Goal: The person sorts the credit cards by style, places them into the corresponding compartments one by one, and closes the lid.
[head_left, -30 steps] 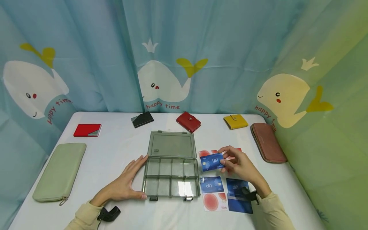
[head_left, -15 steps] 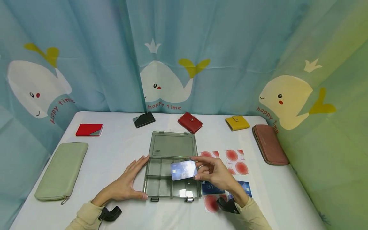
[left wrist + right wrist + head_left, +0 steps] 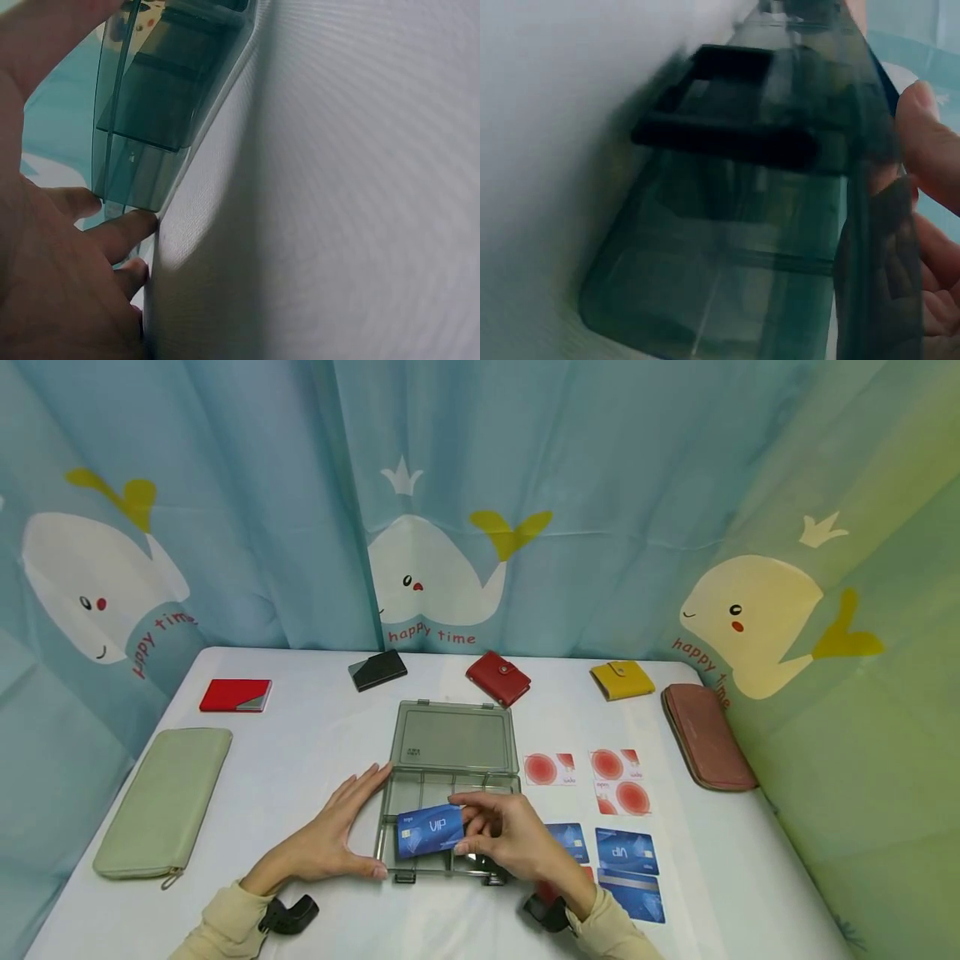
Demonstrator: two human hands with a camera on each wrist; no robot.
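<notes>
A blue VIP card (image 3: 429,832) is pinched by its right end between the thumb and fingers of my right hand (image 3: 506,837), held over the left front part of a clear grey divided box (image 3: 405,789). The box's lid (image 3: 454,737) is folded back, away from me. Against the box's left side rests my left hand (image 3: 326,831), its fingers spread and the thumb near the front corner. In the left wrist view those fingertips meet the wall of the box (image 3: 142,172). A dark latch (image 3: 727,142) on the box's front fills part of the right wrist view.
Red-and-white cards (image 3: 550,769) and blue cards (image 3: 627,852) lie right of the box, some partly behind my right arm. Around them are a green wallet (image 3: 165,802), a brown wallet (image 3: 708,737), a red card case (image 3: 235,695), a black case (image 3: 378,671), a red wallet (image 3: 498,678) and a yellow wallet (image 3: 622,680).
My right hand has carried the blue card leftward from above the cards on the right, across to the box's left front part. My left hand stays at the box's side.
</notes>
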